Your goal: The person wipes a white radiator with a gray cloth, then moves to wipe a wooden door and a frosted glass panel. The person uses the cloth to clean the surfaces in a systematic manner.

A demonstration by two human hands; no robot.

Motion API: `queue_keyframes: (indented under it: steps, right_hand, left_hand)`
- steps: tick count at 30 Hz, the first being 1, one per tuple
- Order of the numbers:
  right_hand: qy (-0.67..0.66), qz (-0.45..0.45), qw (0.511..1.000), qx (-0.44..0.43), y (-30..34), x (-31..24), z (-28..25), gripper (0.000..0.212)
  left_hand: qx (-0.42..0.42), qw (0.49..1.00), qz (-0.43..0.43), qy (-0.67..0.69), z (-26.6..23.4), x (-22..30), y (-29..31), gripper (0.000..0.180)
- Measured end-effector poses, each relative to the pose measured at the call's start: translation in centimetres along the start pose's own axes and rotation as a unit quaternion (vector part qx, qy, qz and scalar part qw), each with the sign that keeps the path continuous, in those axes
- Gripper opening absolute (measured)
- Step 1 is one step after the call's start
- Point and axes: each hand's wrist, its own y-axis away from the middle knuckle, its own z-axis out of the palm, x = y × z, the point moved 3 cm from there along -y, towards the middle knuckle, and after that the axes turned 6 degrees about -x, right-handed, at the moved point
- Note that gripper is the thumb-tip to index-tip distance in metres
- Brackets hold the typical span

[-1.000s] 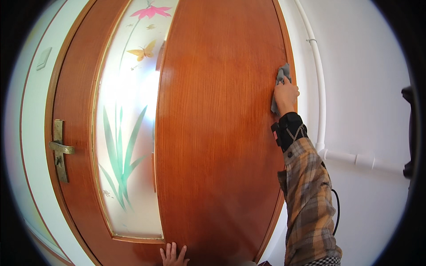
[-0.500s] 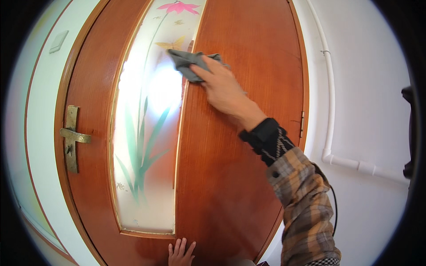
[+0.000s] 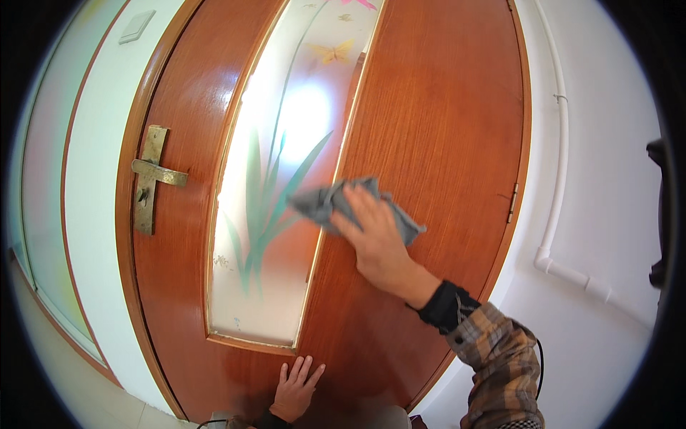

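Note:
A grey cloth (image 3: 325,203) lies bunched under the fingers of my right hand (image 3: 379,239), which presses it against the wooden door (image 3: 421,121). The cloth spans the right edge of the frosted glass panel (image 3: 268,318) and the wood beside it. Green leaves, a pink flower and a yellow butterfly decorate that glass. Below the panel, my left hand (image 3: 294,392) rests flat on the door with its fingers spread, holding nothing.
A brass lever handle (image 3: 161,173) projects from the door's left side. One hinge (image 3: 513,203) sits on the right edge. White pipes (image 3: 562,179) run down the right wall, and a light switch (image 3: 137,26) is on the left wall.
My right hand has slid the cloth down along the glass panel's right edge. The view has tilted downward, and more of my left hand shows on the door.

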Motion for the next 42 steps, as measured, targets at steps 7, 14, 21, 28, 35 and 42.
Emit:
queue_keyframes:
  steps: [7,14,21,28,35,42]
  right_hand:
    - [0.169,0.161,0.953,0.193,-0.7,10.3,-5.7,0.045]
    - [0.052,0.199,0.968,0.141,4.0,3.1,-0.1,0.051]
    - [-0.057,0.137,0.989,0.024,12.1,-9.1,4.9,0.045]
    - [-0.198,0.245,0.948,0.028,16.5,-12.6,6.8,0.051]
    - [-0.239,0.306,0.912,0.132,21.3,-12.1,6.8,0.054]
    - [-0.157,0.391,0.907,-0.008,31.9,-15.8,7.4,0.048]
  left_hand:
    - [-0.002,1.0,0.011,-0.012,-2.4,0.6,0.1,0.075]
    - [0.06,0.997,0.034,0.044,-6.7,1.9,-0.6,0.049]
    - [0.152,0.984,0.02,0.092,-11.9,4.5,-1.8,0.05]
    - [0.249,0.95,0.056,0.178,-12.4,8.0,-7.0,0.061]
    - [0.153,0.984,0.027,0.085,-12.3,7.7,-10.4,0.065]
    - [0.083,0.986,0.08,-0.12,-12.3,5.3,-11.7,0.053]
